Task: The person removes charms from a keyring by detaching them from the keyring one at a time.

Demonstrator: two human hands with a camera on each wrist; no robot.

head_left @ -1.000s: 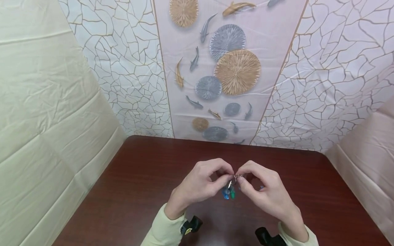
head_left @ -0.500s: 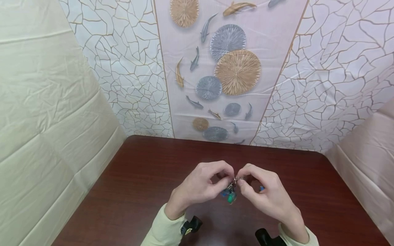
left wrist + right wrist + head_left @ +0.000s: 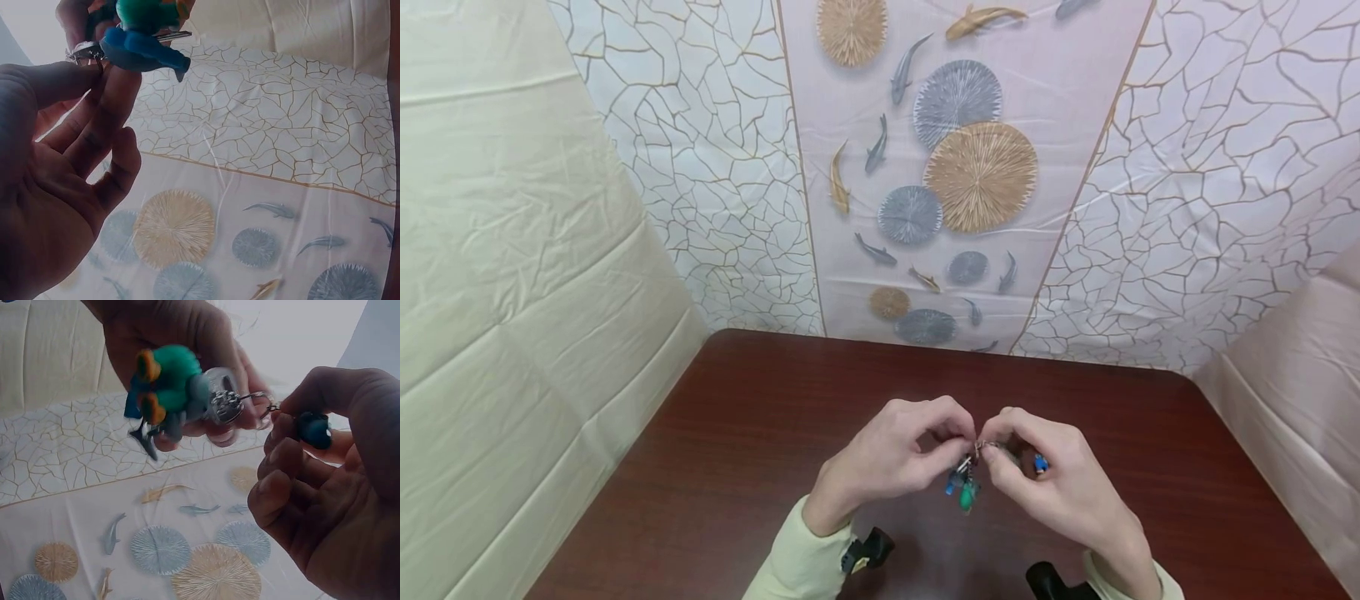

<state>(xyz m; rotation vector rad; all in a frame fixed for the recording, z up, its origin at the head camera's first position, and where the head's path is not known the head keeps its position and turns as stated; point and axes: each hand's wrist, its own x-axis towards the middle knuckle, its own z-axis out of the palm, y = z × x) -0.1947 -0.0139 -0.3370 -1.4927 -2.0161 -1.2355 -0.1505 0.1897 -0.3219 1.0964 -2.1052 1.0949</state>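
Note:
Both hands meet above the table over a bunch of small keychain charms. The left hand [image 3: 898,450] pinches the metal key ring [image 3: 259,399] between thumb and fingertips. From that ring hang a green figure [image 3: 172,375] with orange feet and a blue figure [image 3: 140,50]; a dark tail-shaped piece [image 3: 145,442] shows beside them. Thumb and index finger of the right hand [image 3: 1060,475] pinch a short metal chain at the ring. A small blue charm [image 3: 1040,463] shows beneath the right hand's fingers. The fingertips hide where chain and ring meet.
A dark red-brown table [image 3: 700,467] lies below the hands. Patterned cloth [image 3: 730,167] covers the back, and pale cloth [image 3: 520,317] hangs at the sides. Black wrist cameras [image 3: 868,550] sit on both wrists.
Both hands have come slightly lower and to the right. The green figure hangs lower and has swung. More of the small blue charm shows by the right hand.

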